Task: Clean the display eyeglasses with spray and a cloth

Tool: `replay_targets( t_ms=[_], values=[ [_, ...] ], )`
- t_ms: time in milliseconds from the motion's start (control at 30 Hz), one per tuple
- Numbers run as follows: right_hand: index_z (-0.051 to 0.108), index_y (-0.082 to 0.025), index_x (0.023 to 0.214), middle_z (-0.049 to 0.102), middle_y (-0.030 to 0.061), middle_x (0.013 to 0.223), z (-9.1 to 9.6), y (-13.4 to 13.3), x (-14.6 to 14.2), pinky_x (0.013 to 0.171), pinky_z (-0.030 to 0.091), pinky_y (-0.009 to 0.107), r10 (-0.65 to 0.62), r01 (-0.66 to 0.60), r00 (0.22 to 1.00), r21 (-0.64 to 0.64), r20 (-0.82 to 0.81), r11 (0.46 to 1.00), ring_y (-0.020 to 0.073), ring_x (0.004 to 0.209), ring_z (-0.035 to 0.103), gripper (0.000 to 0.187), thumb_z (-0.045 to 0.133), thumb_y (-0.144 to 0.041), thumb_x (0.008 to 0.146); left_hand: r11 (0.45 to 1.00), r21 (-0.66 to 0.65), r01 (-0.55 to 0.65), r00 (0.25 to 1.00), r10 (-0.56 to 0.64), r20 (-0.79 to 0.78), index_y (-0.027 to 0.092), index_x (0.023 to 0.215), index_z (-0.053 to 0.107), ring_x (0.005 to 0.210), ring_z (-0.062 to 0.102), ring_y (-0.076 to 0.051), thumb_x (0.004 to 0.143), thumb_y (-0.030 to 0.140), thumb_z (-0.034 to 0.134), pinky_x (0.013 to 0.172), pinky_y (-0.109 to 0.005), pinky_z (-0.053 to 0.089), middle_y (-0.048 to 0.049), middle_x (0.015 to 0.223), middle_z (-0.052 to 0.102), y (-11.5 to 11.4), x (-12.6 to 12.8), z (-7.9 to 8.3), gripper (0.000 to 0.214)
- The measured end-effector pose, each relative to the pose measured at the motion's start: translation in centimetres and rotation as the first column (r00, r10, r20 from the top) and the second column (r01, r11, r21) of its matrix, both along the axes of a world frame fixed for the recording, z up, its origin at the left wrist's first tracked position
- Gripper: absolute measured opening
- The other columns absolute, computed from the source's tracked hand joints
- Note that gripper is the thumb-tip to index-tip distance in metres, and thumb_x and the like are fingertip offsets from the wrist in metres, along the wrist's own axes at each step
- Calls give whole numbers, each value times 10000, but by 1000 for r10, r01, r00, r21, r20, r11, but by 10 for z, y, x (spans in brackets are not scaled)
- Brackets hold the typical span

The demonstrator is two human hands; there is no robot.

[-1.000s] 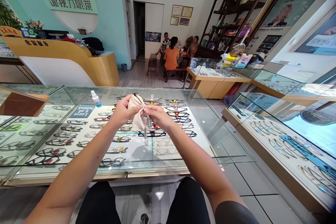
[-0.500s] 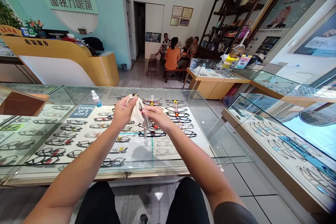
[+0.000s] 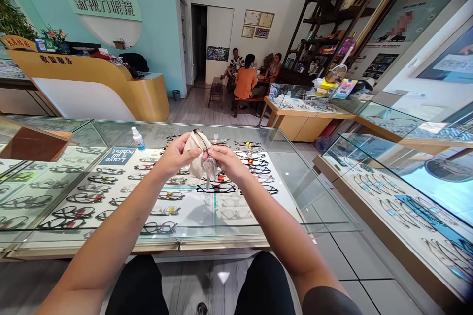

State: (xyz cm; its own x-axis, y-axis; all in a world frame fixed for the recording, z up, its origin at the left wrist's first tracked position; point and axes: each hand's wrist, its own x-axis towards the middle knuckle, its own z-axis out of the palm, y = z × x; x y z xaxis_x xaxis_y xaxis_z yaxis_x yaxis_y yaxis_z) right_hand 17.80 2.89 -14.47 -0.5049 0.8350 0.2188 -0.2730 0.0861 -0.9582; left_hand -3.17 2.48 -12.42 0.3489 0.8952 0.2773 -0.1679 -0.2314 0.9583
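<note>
Above the glass display case (image 3: pixel 240 236), my left hand (image 3: pixel 176 156) is closed around a cream cleaning cloth (image 3: pixel 197 165). The cloth is folded over a pair of glasses (image 3: pixel 201 139), with a thin dark part of the frame showing along its top. My right hand (image 3: pixel 226 161) pinches the glasses at the cloth's right edge, thumb and fingers together. A clear, shiny piece hangs just below these fingers; I cannot tell if it is a lens or another part. Most of the glasses are hidden by the cloth and fingers.
A white spray bottle (image 3: pixel 138 139) stands on the case, left of my hands. Rows of eyeglass frames (image 3: pixel 158 227) lie under the glass. A brown-backed panel (image 3: pixel 31 142) juts in at left. Another display case (image 3: pixel 399 206) stands at right. Several people sit at a table behind.
The cloth has turned and now spreads wider between my hands, showing a dark frame part at its top. My left fingers have shifted lower on it. The view has moved slightly.
</note>
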Motion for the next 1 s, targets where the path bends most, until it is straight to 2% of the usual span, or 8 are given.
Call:
replay_targets(
  t_ms=[200,333,433,600,667,733,867,1000],
  values=[
    [772,-182,850,648,3,806,-4,-2,-4,654,378,260,51,-52,998,-39,-19,998,129,701,527,562,902,-723,772,993,43,-108,994,109,-19,183,1060,674,646,651,-155,703,564,1020,604,-241,513,-5,760,724,-2,7,-4,626],
    [758,-190,837,624,-1,790,-5,-3,-8,653,390,265,66,-66,998,-4,-5,998,134,709,518,567,890,-740,788,970,74,-232,972,234,-11,192,950,678,597,602,-132,652,562,1039,574,-236,477,15,731,695,-3,11,-6,596],
    [750,-194,831,618,-4,788,-7,-4,-11,681,416,271,80,-80,997,1,-12,997,139,731,524,560,898,-733,791,950,83,-301,953,302,6,199,894,670,563,595,-134,708,620,998,536,-242,458,13,703,687,-6,16,-8,565],
    [771,-192,852,635,-9,790,-9,-4,-12,669,427,271,75,-75,997,-16,-4,997,135,714,521,573,912,-740,764,919,114,-377,926,373,55,192,809,663,520,544,-119,852,803,819,491,-242,421,6,635,639,-5,17,-11,632],
    [779,-186,853,661,3,802,-6,-3,-9,659,422,268,62,-62,998,-21,5,998,137,716,541,574,907,-738,767,942,92,-322,947,321,29,182,783,657,512,543,-125,855,845,784,479,-245,420,-8,607,633,-1,12,-11,680],
    [782,-181,852,678,13,805,-3,-3,-5,652,415,265,46,-45,999,-28,2,999,136,710,553,563,906,-725,774,977,49,-210,978,209,18,168,805,670,534,578,-137,836,838,810,497,-246,452,-26,626,663,2,6,-8,685],
    [768,-180,834,640,2,730,3,-2,1,606,390,268,16,-17,1000,-43,-12,999,126,643,501,543,901,-703,783,999,27,-40,999,39,36,154,935,698,663,670,-162,828,708,899,609,-251,539,-50,759,739,4,-3,-1,599],
    [771,-177,846,633,2,744,2,-2,0,594,379,270,13,-14,1000,-42,-18,999,125,636,495,539,893,-699,791,999,39,-12,1000,13,-21,157,1079,700,657,657,-151,797,609,956,597,-240,520,-37,816,751,0,-1,1,591]
  ],
)
